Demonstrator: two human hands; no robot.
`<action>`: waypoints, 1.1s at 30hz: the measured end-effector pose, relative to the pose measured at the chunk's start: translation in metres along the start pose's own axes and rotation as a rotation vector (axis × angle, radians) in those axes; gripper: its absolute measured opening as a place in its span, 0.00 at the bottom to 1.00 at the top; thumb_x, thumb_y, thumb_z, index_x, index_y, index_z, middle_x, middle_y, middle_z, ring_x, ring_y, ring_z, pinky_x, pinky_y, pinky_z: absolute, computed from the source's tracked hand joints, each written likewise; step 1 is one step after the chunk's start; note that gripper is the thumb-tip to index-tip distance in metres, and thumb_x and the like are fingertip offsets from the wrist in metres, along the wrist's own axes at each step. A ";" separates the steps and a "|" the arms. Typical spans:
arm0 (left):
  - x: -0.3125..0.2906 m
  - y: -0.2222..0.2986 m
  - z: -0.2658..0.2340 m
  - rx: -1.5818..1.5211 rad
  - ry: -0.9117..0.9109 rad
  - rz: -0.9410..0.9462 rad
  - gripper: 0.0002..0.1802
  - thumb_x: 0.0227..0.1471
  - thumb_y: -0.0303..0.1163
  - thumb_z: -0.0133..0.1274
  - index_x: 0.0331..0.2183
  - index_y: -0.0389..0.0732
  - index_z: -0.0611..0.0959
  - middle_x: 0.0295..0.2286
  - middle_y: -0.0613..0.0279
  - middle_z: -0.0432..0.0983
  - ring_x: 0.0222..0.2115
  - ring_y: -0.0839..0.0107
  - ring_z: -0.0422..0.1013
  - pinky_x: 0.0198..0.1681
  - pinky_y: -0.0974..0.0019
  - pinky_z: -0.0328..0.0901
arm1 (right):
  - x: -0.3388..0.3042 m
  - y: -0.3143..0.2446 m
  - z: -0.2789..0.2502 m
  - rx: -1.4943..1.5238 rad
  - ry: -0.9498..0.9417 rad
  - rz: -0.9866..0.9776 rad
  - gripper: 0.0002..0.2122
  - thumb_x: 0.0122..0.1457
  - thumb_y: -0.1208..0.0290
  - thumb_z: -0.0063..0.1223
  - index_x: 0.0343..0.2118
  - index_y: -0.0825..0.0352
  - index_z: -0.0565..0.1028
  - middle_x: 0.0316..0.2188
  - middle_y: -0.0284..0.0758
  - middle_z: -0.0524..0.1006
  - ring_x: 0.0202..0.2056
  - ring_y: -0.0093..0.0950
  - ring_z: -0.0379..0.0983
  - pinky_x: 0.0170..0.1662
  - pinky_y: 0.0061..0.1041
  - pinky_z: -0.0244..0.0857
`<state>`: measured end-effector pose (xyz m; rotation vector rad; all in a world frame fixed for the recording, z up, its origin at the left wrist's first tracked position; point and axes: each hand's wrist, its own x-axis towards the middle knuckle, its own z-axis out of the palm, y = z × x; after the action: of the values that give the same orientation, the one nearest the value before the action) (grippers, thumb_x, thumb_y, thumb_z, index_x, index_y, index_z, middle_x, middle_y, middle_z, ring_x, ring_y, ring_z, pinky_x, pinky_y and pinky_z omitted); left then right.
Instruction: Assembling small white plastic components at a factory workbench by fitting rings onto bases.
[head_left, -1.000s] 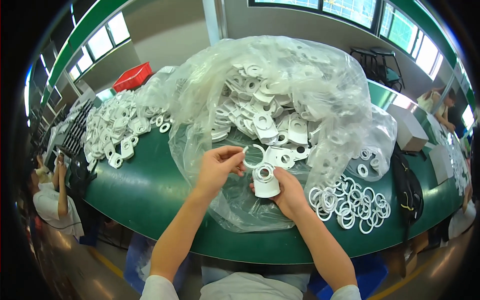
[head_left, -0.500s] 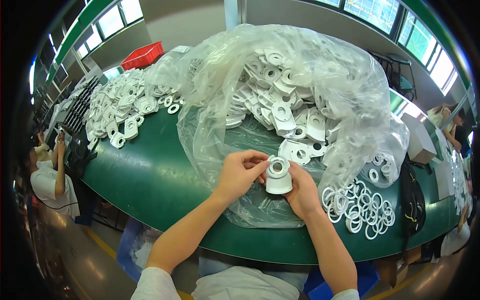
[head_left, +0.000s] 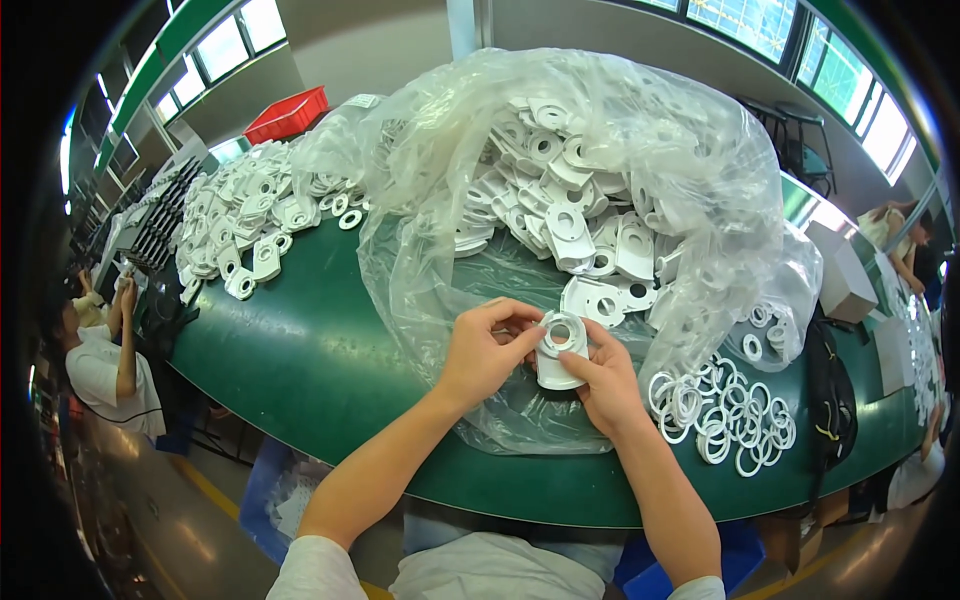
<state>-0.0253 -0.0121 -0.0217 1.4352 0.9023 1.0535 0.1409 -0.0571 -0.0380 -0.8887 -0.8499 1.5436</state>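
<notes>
Between my two hands is a white plastic housing (head_left: 562, 374) with a round hole at its upper end, held over the clear plastic bag's near edge. My left hand (head_left: 490, 350) pinches the housing's left side near the hole, thumb against fingertips. My right hand (head_left: 606, 378) grips its right side, with the thumb laid across the front face. A white ring seems to sit around the hole; whether it is separate I cannot tell. Just beyond my hands, more white housings (head_left: 568, 240) spill from the open clear bag (head_left: 420, 290).
Loose white rings (head_left: 722, 415) lie right of my right forearm on the green table (head_left: 290, 320). Another pile of white housings (head_left: 240, 215) covers the table's left, with a red bin (head_left: 287, 114) behind. A black bag (head_left: 828, 400) lies at right. Blue bins (head_left: 262, 500) stand below the table edge.
My right thumb has come over the front of the housing, below the hole. The housing has turned so its flat face shows more. Both hands stay in nearly the same place.
</notes>
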 end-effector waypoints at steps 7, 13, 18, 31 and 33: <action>-0.001 0.006 0.001 0.063 -0.004 0.061 0.09 0.48 0.21 0.55 0.36 0.30 0.79 0.32 0.62 0.72 0.28 0.78 0.71 0.27 0.76 0.68 | -0.002 -0.002 0.002 -0.028 0.011 -0.013 0.23 0.54 0.86 0.46 0.54 0.74 0.59 0.43 0.43 0.74 0.43 0.31 0.74 0.46 0.27 0.69; -0.001 0.002 0.003 -0.029 0.004 0.058 0.12 0.48 0.20 0.55 0.38 0.31 0.78 0.31 0.64 0.71 0.28 0.79 0.70 0.27 0.75 0.68 | -0.005 -0.002 0.004 -0.016 0.030 -0.033 0.22 0.53 0.87 0.46 0.53 0.75 0.61 0.42 0.43 0.75 0.43 0.30 0.74 0.46 0.27 0.69; 0.000 0.003 0.000 -0.041 -0.062 -0.032 0.11 0.50 0.24 0.55 0.38 0.32 0.80 0.29 0.61 0.76 0.26 0.81 0.69 0.25 0.77 0.65 | -0.006 -0.002 0.005 -0.066 0.027 -0.091 0.20 0.53 0.86 0.47 0.51 0.75 0.64 0.42 0.41 0.75 0.42 0.27 0.74 0.46 0.25 0.68; -0.001 0.007 -0.004 -0.105 -0.076 -0.037 0.10 0.52 0.24 0.53 0.37 0.29 0.80 0.26 0.60 0.77 0.21 0.79 0.69 0.25 0.76 0.64 | -0.010 -0.008 0.008 -0.143 -0.098 -0.044 0.15 0.60 0.77 0.41 0.50 0.71 0.64 0.38 0.40 0.74 0.35 0.27 0.75 0.30 0.23 0.71; -0.002 0.005 -0.004 -0.113 -0.095 -0.074 0.10 0.53 0.23 0.52 0.37 0.29 0.79 0.27 0.60 0.76 0.21 0.79 0.69 0.25 0.76 0.65 | -0.010 -0.009 0.008 -0.163 -0.115 -0.054 0.15 0.61 0.77 0.40 0.50 0.72 0.63 0.38 0.41 0.73 0.34 0.30 0.76 0.27 0.23 0.72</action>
<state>-0.0302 -0.0128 -0.0165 1.3366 0.8085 0.9584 0.1384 -0.0662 -0.0255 -0.8921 -1.0861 1.5053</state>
